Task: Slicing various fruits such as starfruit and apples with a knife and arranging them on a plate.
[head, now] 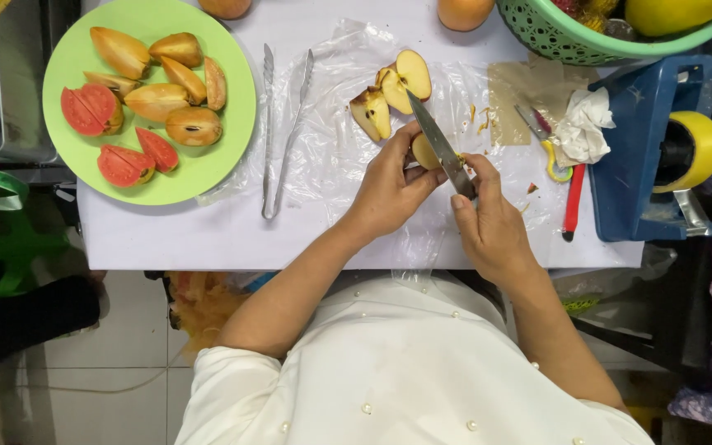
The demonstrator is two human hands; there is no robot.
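Observation:
My left hand (393, 185) grips a small pale wedge of fruit (423, 153) over a clear plastic sheet (335, 156). My right hand (488, 218) holds a knife (438, 144) whose blade lies across the wedge, tip pointing away from me. Just beyond the knife tip lie cut fruit pieces (393, 95) with brown skin and dark seeds. A green plate (208, 169) at the left carries several brown-skinned wedges and red-fleshed pieces.
Metal tongs (282, 132) lie between plate and plastic sheet. A green basket (570, 37) with yellow fruit stands at the back right. A blue tape dispenser (653, 148), crumpled tissue (583, 128) and a red-handled tool (572, 206) sit at the right. Two whole fruits line the far edge.

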